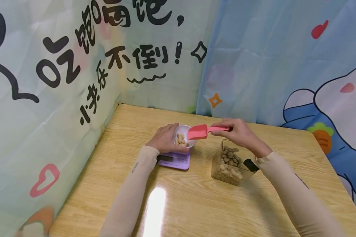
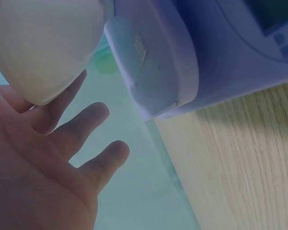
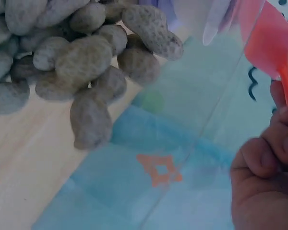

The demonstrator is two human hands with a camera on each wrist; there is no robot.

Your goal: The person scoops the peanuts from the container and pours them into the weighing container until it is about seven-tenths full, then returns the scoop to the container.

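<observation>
A white bowl [image 1: 190, 144] with several peanuts [image 1: 181, 140] in it stands on a purple kitchen scale [image 1: 181, 161]. My left hand [image 1: 167, 140] holds the bowl from its left side, thumb along the front and fingers toward the back; the left wrist view shows the bowl [image 2: 48, 43] against the index finger, the other fingers spread apart. My right hand [image 1: 235, 131] grips the handle of a pink scoop [image 1: 198, 132], whose blade is over the bowl's right rim. In the right wrist view the curled fingers wrap the scoop's handle [image 3: 287, 84].
A clear square container [image 1: 218, 164] of unshelled peanuts [image 1: 231, 156] stands right of the scale, below my right forearm. A black piece [image 1: 251, 165] sits at its right side. Printed cloth walls [image 1: 166, 95] border the wooden table [image 1: 195, 207] at left and back.
</observation>
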